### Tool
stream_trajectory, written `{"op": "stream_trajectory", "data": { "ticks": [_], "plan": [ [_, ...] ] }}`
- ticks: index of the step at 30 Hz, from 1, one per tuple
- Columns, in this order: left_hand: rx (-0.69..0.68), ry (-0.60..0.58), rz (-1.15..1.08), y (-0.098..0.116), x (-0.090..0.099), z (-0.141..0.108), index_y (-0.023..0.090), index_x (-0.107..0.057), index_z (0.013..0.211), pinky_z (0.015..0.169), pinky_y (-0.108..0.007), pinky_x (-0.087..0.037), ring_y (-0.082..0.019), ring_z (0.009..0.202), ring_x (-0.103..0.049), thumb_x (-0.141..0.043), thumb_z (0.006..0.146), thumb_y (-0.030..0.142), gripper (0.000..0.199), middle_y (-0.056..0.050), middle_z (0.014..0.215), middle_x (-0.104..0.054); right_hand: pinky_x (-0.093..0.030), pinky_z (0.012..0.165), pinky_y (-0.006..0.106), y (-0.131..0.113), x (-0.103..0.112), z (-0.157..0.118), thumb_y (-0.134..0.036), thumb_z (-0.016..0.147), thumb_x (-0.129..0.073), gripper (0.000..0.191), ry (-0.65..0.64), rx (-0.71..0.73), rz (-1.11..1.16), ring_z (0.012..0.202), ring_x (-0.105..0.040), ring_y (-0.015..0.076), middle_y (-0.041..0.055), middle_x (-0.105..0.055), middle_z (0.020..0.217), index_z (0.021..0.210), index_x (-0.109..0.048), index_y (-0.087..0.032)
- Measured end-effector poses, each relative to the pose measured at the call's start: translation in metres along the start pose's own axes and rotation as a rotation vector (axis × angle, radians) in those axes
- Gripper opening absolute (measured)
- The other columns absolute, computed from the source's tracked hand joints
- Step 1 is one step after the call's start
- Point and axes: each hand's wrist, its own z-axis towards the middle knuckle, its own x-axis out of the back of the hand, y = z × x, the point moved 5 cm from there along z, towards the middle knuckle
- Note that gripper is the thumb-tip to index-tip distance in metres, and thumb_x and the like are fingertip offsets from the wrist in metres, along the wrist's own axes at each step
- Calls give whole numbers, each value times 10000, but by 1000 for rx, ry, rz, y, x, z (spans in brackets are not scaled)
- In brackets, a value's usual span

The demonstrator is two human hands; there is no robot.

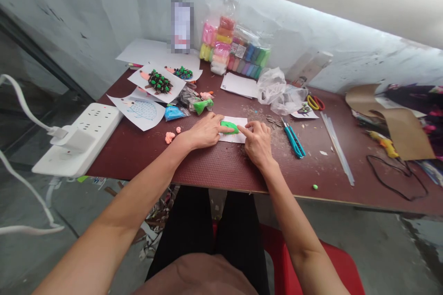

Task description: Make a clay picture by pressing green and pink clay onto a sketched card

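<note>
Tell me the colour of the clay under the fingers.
Bright green clay; the head view shows it best.

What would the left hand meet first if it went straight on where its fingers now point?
The left hand would first meet the green clay it seems to touch, then probably the right hand.

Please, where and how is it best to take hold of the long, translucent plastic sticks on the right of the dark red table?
I would pinch the long, translucent plastic sticks near mid-length, from above, with the right hand, thumb and fingers across their narrow width. They lie flat, straight and thin, so a middle grip should balance them best.
</note>
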Motion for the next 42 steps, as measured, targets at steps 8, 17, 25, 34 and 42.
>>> {"op": "stream_trajectory", "data": {
  "ticks": [8, 17, 25, 34, 42],
  "plan": [
    [6, -4, -20, 0, 1, 0, 429, -577, 1511, 1060, -423, -407, -277, 1160, -515, -438, 999, 164, 593, -84, 1411, -572, -339, 904, 410, 2, -2, 1, -96, 986, -477, 456, 17, 11, 34, 1033, -470, 260, 106, -653, 1172, 1206, -804, -324],
    [-4, 5, -29, 0, 0, 0, 417, -578, 1513, 1055, -435, -413, -282, 1144, -514, -433, 1003, 177, 582, -98, 1396, -574, -329, 909, 409, 1, -3, 2, -113, 1008, -469, 470, -1, 14, 5, 1065, -451, 268, 105, -617, 1218, 1262, -777, -362],
    [-23, 41, -33, -3, 1, -1, 412, -547, 1536, 1065, -405, -427, -253, 1157, -517, -446, 985, 151, 619, -72, 1409, -586, -346, 919, 405, 2, -2, 1, -78, 987, -482, 452, 10, -4, 24, 1041, -465, 256, 108, -634, 1212, 1186, -812, -315],
    [-8, 43, -63, -6, -1, -1, 328, -580, 1515, 1120, -441, -412, -273, 1262, -524, -456, 945, 109, 623, -91, 1496, -571, -360, 912, 409, 2, 1, -6, -78, 977, -500, 421, 49, 54, 49, 1019, -481, 243, 88, -648, 1196, 1094, -829, -313],
    [-7, 75, -90, -9, -4, -1, 234, -519, 1558, 1143, -445, -410, -279, 1285, -525, -450, 936, 128, 634, -117, 1509, -573, -348, 986, 435, -12, 0, -4, -94, 989, -497, 478, -23, 161, 19, 1079, -468, 251, 66, -628, 1302, 1249, -768, -390]
  ]
}}
